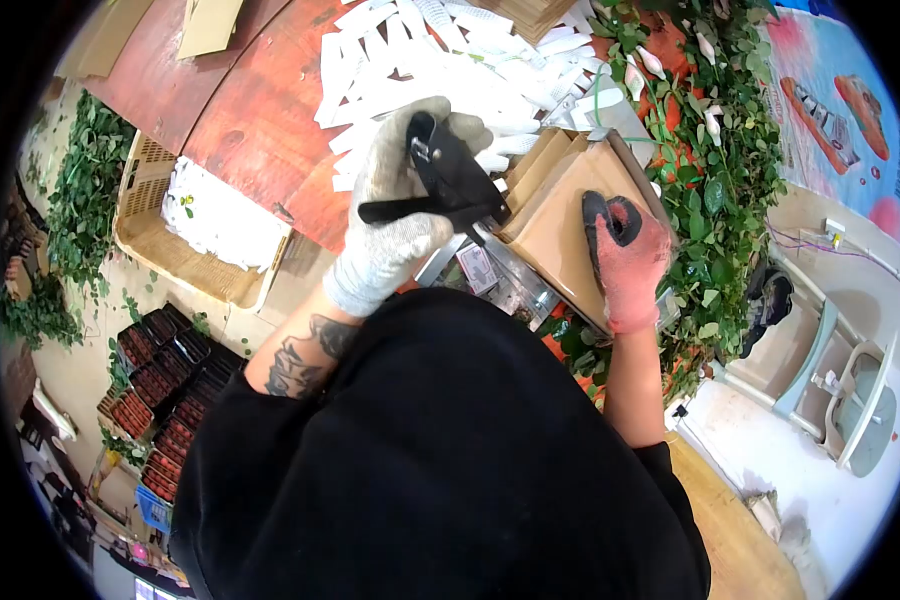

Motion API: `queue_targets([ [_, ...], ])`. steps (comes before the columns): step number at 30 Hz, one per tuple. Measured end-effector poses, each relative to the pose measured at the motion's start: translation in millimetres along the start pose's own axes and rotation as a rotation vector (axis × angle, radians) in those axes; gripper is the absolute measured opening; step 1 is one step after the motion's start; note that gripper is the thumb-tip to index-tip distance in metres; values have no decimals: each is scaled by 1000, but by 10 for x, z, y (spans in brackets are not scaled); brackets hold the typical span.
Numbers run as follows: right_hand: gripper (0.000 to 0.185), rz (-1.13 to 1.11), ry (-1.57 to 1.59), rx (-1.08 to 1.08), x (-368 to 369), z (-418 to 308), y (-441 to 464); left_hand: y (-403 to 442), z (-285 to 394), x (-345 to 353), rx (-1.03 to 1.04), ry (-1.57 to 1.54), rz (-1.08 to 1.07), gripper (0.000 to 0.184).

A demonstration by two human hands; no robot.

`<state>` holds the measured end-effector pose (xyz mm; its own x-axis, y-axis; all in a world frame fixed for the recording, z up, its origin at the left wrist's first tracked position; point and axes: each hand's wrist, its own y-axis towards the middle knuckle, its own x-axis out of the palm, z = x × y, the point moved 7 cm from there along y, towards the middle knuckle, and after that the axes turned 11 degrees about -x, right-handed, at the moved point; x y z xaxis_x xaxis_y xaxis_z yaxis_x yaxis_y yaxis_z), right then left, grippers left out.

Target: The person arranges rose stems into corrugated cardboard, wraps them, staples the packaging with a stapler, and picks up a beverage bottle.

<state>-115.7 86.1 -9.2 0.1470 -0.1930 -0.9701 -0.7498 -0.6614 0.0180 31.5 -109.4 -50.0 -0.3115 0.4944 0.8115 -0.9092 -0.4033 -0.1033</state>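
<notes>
My left hand (395, 190), in a whitish knit glove, is closed around a black hand tool (455, 175). This tool has a broad body and a flat arm sticking out to the left; its exact kind is unclear. Over the cardboard pieces (550, 235) on the table rests my right hand (625, 245), in a pink glove with black fingertips. Its fingers are curled together, and whatever they may hold is hidden. Many white paper strips (400, 80) lie spread beyond my left hand. A clear plastic container (500, 275) sits below the tool, partly covered.
Leafy green stems (715, 200) with white-wrapped buds line the right side. A tan plastic crate (130, 215) stands on the floor at left, near stacked black trays (155, 370) of reddish items. A white chair (810, 350) is at far right. Flat cardboard (210, 25) lies on the red table (260, 130).
</notes>
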Motion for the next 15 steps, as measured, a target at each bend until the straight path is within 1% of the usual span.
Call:
queue_targets([
  [3,27,-28,-14,-4,1,-38,4,-50,-103,13,24,-94,27,96],
  [5,26,64,-20,-53,-51,-74,1,11,-132,28,60,-105,-8,97],
  [9,22,59,-4,-48,-79,-119,32,40,-127,76,59,-41,-65,94],
  [12,21,29,-33,-31,-112,-192,23,-22,-114,27,96,11,-40,96],
  [15,21,68,-46,-62,-92,-168,5,-61,-126,42,89,35,-16,95],
])
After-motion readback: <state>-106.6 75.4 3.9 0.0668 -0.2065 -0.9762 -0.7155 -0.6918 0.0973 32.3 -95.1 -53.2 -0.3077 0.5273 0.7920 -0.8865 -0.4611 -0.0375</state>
